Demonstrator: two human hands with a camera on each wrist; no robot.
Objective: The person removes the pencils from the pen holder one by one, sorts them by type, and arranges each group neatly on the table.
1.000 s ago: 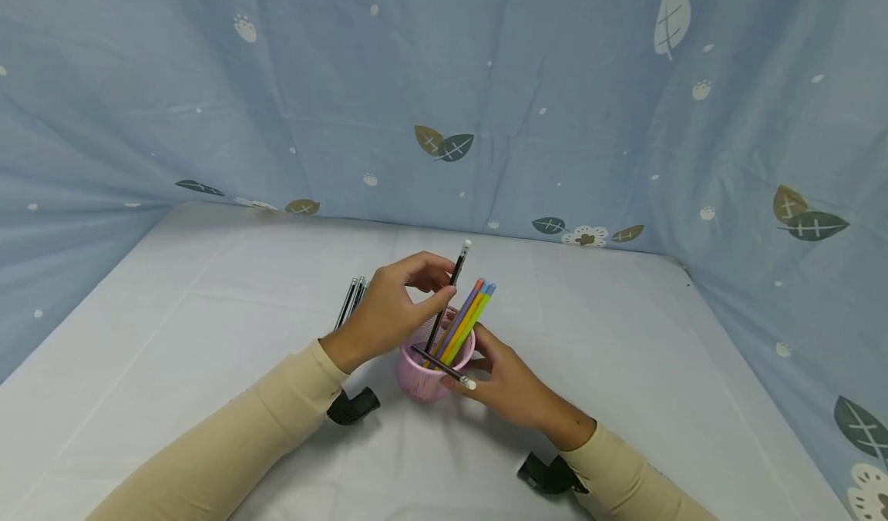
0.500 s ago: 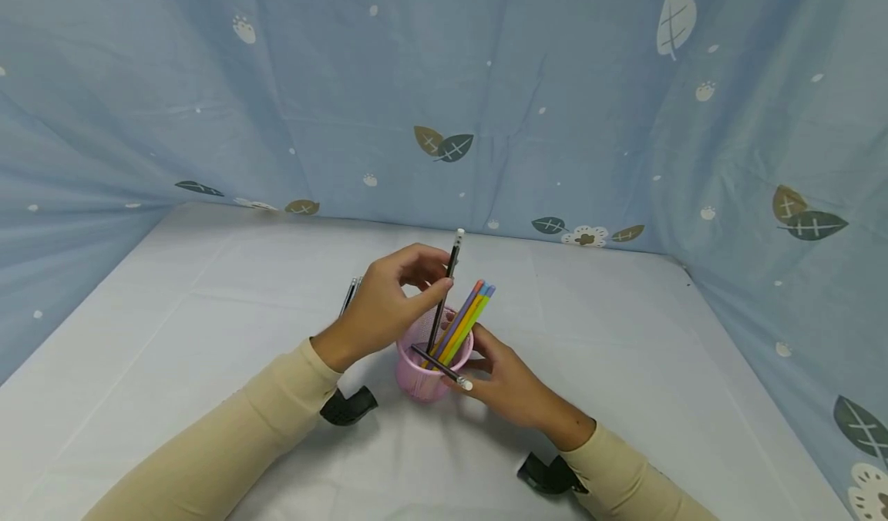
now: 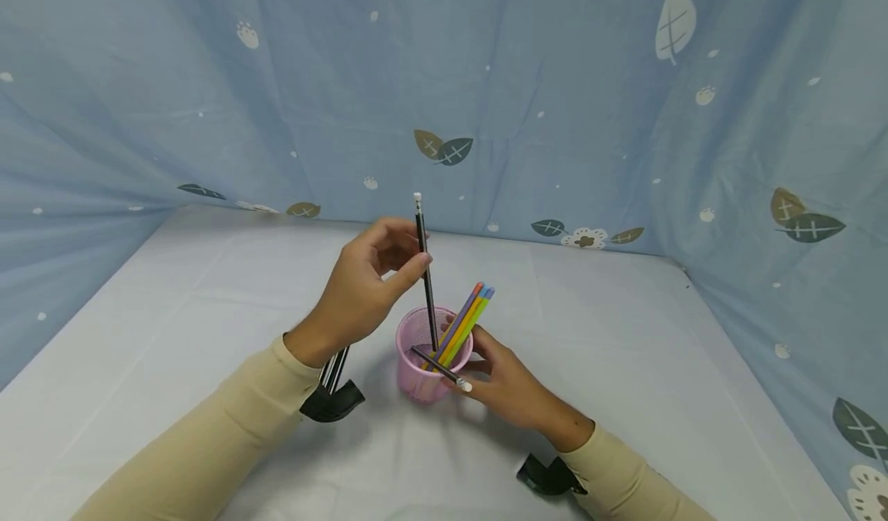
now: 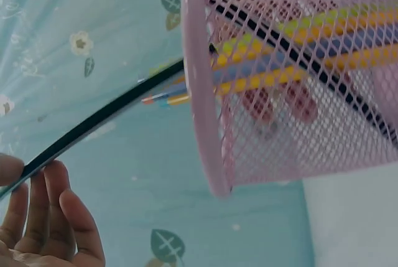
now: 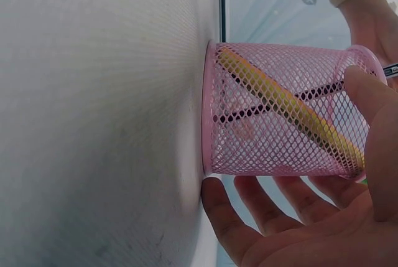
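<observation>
My left hand [image 3: 361,282] pinches a black pencil [image 3: 427,290] near its white eraser end. That pencil leans slightly left, its lower tip just within the mouth of a pink mesh pencil cup [image 3: 416,382]. In the left wrist view the pencil's tip [image 4: 208,51] shows right at the cup's rim [image 4: 199,93]. My right hand [image 3: 509,382] holds the cup around its right side, thumb and fingers on opposite sides. Several coloured pencils [image 3: 463,328] lean to the right inside it. Another black pencil [image 3: 444,368] slants over the near rim, eraser outward.
More black pencils [image 3: 335,371] lie on the white tabletop [image 3: 229,305], partly hidden by my left wrist. Black wrist mounts [image 3: 333,403] sit under both forearms. A blue patterned cloth [image 3: 555,82] rises behind and beside the table.
My left hand has moved left and upward with its pencil, drawing most of it up out of the cup and tipping it leftward. My right hand and the cup stay nearly still.
</observation>
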